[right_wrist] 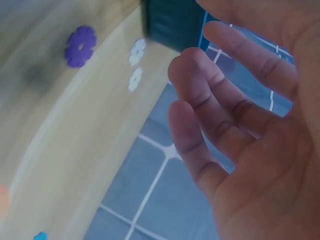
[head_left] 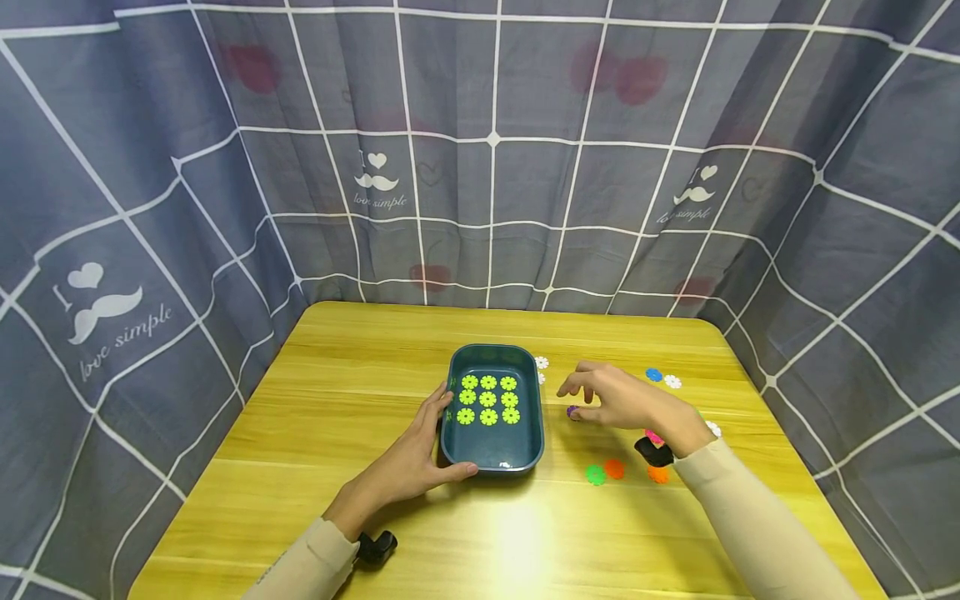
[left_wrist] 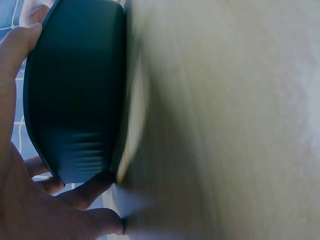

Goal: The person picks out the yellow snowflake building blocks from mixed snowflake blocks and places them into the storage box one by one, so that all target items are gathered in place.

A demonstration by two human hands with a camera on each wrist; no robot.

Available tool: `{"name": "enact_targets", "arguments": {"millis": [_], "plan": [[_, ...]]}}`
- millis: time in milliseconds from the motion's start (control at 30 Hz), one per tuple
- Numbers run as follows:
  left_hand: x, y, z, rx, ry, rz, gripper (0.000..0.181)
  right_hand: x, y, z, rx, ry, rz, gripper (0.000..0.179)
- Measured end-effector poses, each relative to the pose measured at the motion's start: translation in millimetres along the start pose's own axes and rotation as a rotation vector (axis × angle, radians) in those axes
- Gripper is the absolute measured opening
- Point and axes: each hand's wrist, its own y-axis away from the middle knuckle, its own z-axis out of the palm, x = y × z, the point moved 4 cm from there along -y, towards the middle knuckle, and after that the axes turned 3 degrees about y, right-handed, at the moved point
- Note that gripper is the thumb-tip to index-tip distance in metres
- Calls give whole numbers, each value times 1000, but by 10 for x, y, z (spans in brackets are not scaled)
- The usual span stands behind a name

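A dark teal tray (head_left: 491, 457) stands on the table, and several yellow-green flower-shaped discs (head_left: 488, 399) lie inside it in rows. My left hand (head_left: 401, 462) holds the tray at its left side, the thumb at the near corner and the fingers along the side wall. In the left wrist view the fingers (left_wrist: 85, 192) bend around the tray's end. My right hand (head_left: 618, 398) hovers right of the tray, fingers loosely bent and holding nothing. Below its fingertips a purple flower disc (right_wrist: 80, 47) lies on the table, apart from the hand.
Two white discs (right_wrist: 136, 52) lie close to the tray's right side. Further right are a blue disc (head_left: 654, 375), a white disc (head_left: 672, 382), a pink disc (head_left: 654, 437), a green disc (head_left: 596, 475) and orange discs (head_left: 615, 469). A grey checked curtain (head_left: 450, 183) surrounds the wooden table (head_left: 360, 358).
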Motion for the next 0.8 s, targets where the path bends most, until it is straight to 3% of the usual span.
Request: {"name": "enact_targets", "arguments": {"millis": [500,800], "plan": [[16,3,8,0,3,0,130,316,466,50,29,-23,117,34],[22,-2,3,-3,-5,1,130,480,857,104,93,-51,164,34]]}}
